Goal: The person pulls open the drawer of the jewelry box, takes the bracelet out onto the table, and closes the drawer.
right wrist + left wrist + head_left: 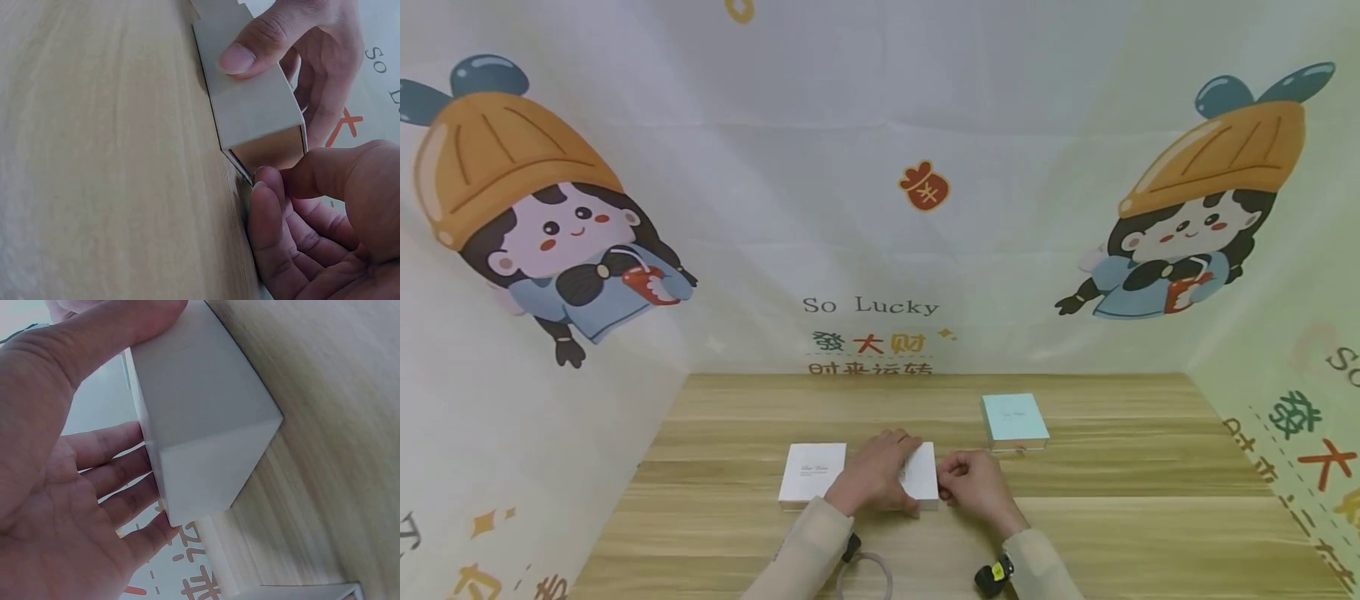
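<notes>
A white box (924, 473) lies flat on the wooden table, partly covered by my left hand (876, 473). That hand grips it across the top, with the thumb on the near side and the fingers at the far side. At the box's right end is my right hand (976, 487), its thumb and forefinger pinched together against the brown end face (270, 150). Whatever small part lies between those fingertips is hidden by them. A second white box (808, 479) with small print on its lid sits just left of my left hand.
A pale teal box (1015, 418) stands farther back on the right, with a small tab at its front. The wooden table (1135, 467) meets printed cloth walls (880, 250) at the back and sides. A looped cable (865, 557) hangs by my left wrist.
</notes>
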`<state>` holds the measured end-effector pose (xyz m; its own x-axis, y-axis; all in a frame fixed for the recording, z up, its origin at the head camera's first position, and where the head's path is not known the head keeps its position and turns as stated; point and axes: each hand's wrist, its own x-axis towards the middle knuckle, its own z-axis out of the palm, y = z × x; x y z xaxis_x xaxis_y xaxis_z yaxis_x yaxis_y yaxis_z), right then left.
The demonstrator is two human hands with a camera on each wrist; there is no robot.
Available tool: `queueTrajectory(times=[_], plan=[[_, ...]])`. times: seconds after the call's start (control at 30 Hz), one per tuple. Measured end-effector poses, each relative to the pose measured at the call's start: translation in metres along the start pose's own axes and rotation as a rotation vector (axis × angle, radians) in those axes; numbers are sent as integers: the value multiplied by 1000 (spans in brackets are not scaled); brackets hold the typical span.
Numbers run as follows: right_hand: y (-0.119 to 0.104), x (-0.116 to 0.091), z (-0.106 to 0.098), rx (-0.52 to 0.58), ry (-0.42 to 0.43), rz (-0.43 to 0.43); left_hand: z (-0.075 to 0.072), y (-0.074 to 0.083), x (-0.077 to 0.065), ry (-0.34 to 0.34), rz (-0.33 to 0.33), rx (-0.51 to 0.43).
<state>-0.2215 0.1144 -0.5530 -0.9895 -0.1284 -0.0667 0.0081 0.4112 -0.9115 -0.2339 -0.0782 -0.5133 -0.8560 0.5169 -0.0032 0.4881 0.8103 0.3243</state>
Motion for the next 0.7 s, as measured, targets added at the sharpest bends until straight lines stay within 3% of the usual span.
queueTrajectory(times=[0.7], plan=[[0, -7, -8, -45, 45, 29, 1, -1, 0, -13, -23, -8]])
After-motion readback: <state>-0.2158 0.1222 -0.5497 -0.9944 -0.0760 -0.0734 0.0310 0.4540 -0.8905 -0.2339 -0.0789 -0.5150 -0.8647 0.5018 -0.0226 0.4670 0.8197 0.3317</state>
